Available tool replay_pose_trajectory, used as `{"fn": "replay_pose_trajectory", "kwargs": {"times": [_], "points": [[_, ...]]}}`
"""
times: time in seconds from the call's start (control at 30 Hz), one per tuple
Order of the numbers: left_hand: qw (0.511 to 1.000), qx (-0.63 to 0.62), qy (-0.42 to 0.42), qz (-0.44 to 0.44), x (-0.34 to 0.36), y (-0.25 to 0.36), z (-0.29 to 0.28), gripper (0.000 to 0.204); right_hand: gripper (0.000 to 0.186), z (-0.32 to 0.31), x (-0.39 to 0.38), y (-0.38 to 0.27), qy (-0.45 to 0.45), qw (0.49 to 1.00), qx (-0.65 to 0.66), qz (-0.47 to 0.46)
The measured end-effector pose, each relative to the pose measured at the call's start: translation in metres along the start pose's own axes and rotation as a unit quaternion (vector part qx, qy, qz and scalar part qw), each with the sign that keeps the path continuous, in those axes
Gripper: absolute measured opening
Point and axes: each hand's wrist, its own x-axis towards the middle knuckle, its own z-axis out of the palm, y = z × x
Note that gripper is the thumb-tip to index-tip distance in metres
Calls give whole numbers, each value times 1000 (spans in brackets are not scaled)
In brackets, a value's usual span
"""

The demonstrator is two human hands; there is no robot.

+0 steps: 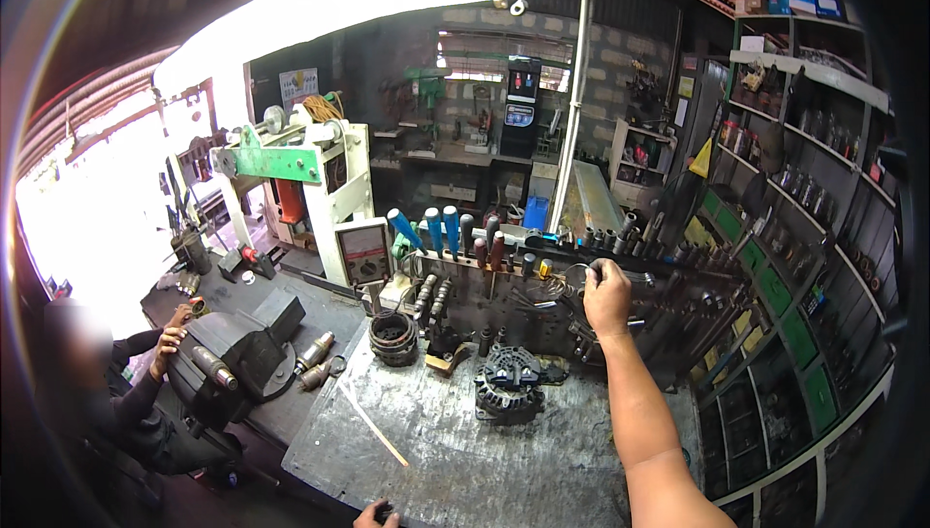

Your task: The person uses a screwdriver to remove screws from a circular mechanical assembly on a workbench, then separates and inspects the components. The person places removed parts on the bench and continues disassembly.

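Observation:
My right hand (605,294) reaches out to the tool rack (639,259) behind the bench. Its fingers are pinched together beside coiled wire (557,288) and a thin ring-like piece; what they hold, if anything, is too small to make out. At the bench's front edge, only the fingers of my left hand (374,516) show, apart, near a small dark patch. An alternator (510,381) with a finned metal housing sits on the metal workbench (436,460) between my hands. Behind it to the left stands a round stator coil (392,339).
Screwdrivers with blue handles (450,228) stand in the rack. A thin stick (376,426) lies on the bench's left side. Further left, another person's hands (170,344) rest at a large bench vise (232,354). A meter (366,252) stands behind the stator. Shelves (804,208) line the right.

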Motion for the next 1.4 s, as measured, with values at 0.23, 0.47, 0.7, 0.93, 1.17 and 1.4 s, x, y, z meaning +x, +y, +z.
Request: {"fn": "replay_pose_trajectory", "kwargs": {"times": [0.23, 0.47, 0.7, 0.93, 1.17, 1.4], "points": [[999, -18, 33, -32, -10, -29, -38, 41, 11, 21, -6, 7, -29, 998, -48, -7], [1000, -12, 15, -5, 32, -29, -54, 39, 11, 27, -2, -4, -10, 998, -62, -28], [1000, -2, 17, 15, 49, -36, -69, 37, 10, 20, 2, -15, 36, 997, -68, 4], [1000, -5, 20, -4, 30, -50, -84, 35, 8, 29, -3, -14, -34, 994, -104, 6], [998, 44, -2, -36, 19, -54, -104, 51, 11, 44, -9, 2, -158, 963, -219, -11], [998, 29, 27, -58, -4, -70, -119, 46, 23, 52, -6, 39, -199, 938, -261, -114]]}}
